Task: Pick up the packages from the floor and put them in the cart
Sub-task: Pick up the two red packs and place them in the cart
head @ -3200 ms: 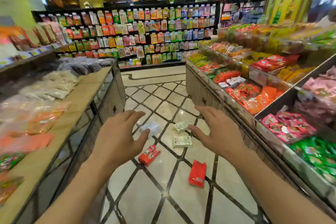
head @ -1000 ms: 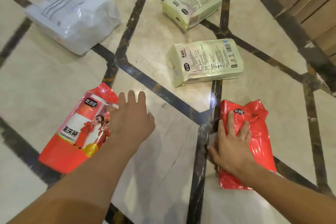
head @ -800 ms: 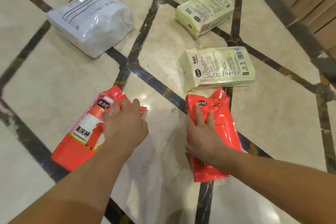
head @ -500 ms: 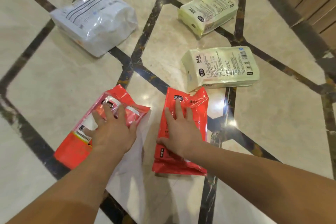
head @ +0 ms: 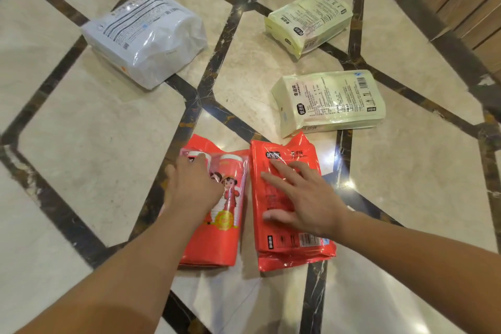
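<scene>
- Head view: my left hand point(head: 193, 187) is pressing down on the red cup pack with the cartoon figures point(head: 217, 214), fingers curled over its top end, no lift visible.
- My right hand point(head: 301, 200) is lying flat, fingers spread wide, on the plain red pack point(head: 287, 247) just beside it.
- Both are lying on the marble floor point(head: 95, 149); two pale green packs point(head: 329, 102) point(head: 309, 20) and a white pack point(head: 143, 35) are lying beyond.

Glossy plastic packs: two red point(head: 287, 249) point(head: 214, 241), two pale green point(head: 329, 100) point(head: 309, 19), one white point(head: 146, 32); polished marble floor point(head: 89, 149).
</scene>
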### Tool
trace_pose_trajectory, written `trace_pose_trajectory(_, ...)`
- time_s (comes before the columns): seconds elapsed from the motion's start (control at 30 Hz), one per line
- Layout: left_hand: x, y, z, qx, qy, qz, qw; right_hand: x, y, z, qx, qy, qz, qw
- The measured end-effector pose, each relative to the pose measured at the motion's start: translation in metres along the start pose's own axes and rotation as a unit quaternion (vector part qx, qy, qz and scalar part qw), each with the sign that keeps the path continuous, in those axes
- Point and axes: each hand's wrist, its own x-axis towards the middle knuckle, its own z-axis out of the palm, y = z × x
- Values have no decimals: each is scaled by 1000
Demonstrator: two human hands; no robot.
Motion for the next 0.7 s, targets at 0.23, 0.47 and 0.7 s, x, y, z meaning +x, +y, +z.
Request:
trace_pose_trajectory(0.23,0,-56,5,-92,-26,-113,989,-11,23,-19,258,24,380,888)
trace_pose_trajectory(0.47,7,-45,33,-223,-48,-146,963,-7,14,9,471,-13,382,795)
trace_pose_trajectory(0.7,-11,-34,22,-271,18,-98,957,0,11,25,461,90,386,794)
